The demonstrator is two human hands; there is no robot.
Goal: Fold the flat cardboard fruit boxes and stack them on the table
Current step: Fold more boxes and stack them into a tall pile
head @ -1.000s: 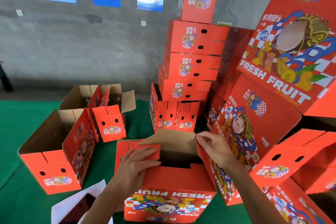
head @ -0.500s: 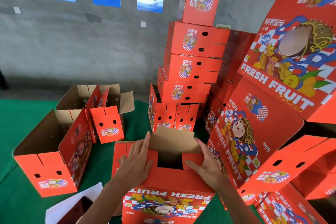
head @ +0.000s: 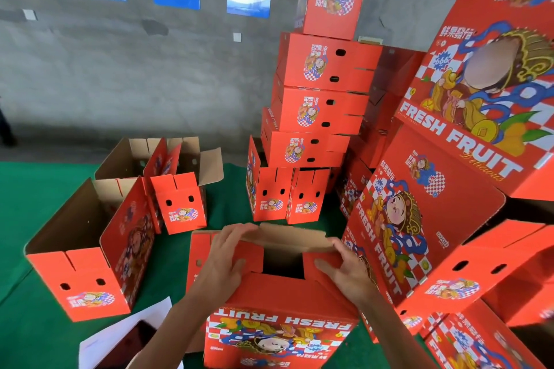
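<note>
At lower centre, the flat-fingered left hand [head: 223, 255] and right hand [head: 344, 271] press flaps of the box [head: 278, 308], hemmed right by stacked boxes [head: 419, 219], green table [head: 36, 326] free at left.

Left hand [head: 227, 257]: palm down, fingers straight and together, pointing away from the person.
Right hand [head: 344, 271]: palm down, fingers extended, angled inward toward the left.
Forearms: both bare, reaching forward from the bottom edge, converging.
</note>
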